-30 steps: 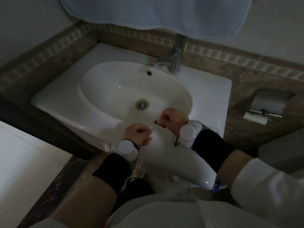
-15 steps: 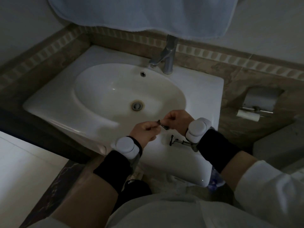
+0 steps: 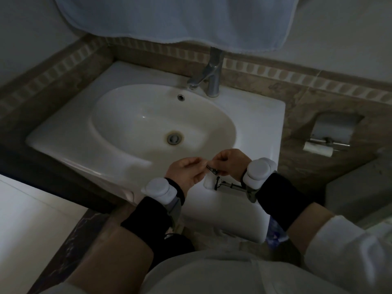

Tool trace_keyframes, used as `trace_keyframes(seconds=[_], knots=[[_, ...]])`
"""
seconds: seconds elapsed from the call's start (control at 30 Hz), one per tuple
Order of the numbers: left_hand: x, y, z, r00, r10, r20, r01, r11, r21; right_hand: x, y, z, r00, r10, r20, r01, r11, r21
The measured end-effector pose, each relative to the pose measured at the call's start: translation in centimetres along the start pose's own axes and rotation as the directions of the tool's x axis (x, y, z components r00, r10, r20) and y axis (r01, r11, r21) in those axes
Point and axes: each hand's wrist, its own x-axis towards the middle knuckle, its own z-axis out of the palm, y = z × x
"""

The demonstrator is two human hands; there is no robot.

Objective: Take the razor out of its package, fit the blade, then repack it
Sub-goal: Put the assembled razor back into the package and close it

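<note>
Left hand (image 3: 186,171) and right hand (image 3: 231,160) together pinch one blade cartridge (image 3: 213,170); one razor handle (image 3: 230,184) lies on sink rim (image 3: 262,124), near right.

Glossy sink (image 3: 265,115), metal tap (image 3: 210,78)

A white ceramic washbasin (image 3: 262,126) sits in a brown tiled surround (image 3: 63,81). A chrome single-lever tap (image 3: 212,78) stands at its far edge, and a round metal drain (image 3: 174,138) lies in the bowl. A pale blue towel (image 3: 180,18) hangs above. A white toilet-paper roll (image 3: 317,149) hangs on the wall at the right.
</note>
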Motion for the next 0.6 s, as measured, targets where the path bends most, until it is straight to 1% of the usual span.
trace_keyframes(seconds=[0.07,0.23,0.37,0.6], knots=[[-0.1,-0.1,0.0,0.999,-0.013,0.044,0.016,0.998,-0.053,-0.1,0.2,-0.2,1.000,0.017,-0.021,-0.016,0.999,0.048],[-0.1,0.0,0.3,0.996,-0.047,0.072,0.052,0.996,-0.072,-0.1,0.5,-0.5,0.997,0.049,-0.053,-0.042,0.992,0.121],[0.0,0.1,0.7,0.997,-0.024,0.067,0.029,0.997,-0.065,-0.1,0.4,-0.5,0.994,0.075,-0.075,-0.068,0.994,0.086],[0.2,0.0,1.2,0.999,-0.005,0.048,0.008,0.999,-0.054,0.0,0.4,-0.5,0.987,0.111,-0.117,-0.101,0.991,0.085]])
